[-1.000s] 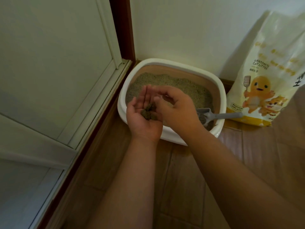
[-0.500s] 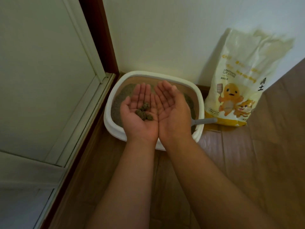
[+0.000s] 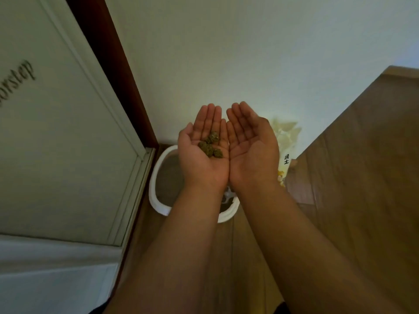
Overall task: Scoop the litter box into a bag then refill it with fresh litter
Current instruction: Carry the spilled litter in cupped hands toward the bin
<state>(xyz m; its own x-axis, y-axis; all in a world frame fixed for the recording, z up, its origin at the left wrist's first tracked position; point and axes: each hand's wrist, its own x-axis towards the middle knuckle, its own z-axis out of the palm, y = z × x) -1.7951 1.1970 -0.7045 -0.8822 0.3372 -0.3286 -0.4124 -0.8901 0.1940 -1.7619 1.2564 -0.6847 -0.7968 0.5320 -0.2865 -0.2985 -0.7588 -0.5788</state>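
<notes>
Dark greenish-brown clumps are cradled in the flat, upturned left hand, the empty right hand laid open alongside, seemingly to catch spills, above the white litter box on the floor.

both forearms cover most of the litter box: only its left rim, a strip of grey litter and a bit of near rim between the wrists show. litter bag mostly hidden behind the right hand; only a crumpled top, a side strip with two printed characters and a yellow patch are visible, other print unreadable. small pale object in the gap between the wrists too little exposed to identify; door lettering cut off by the left edge, reads only "...orstep".
</notes>
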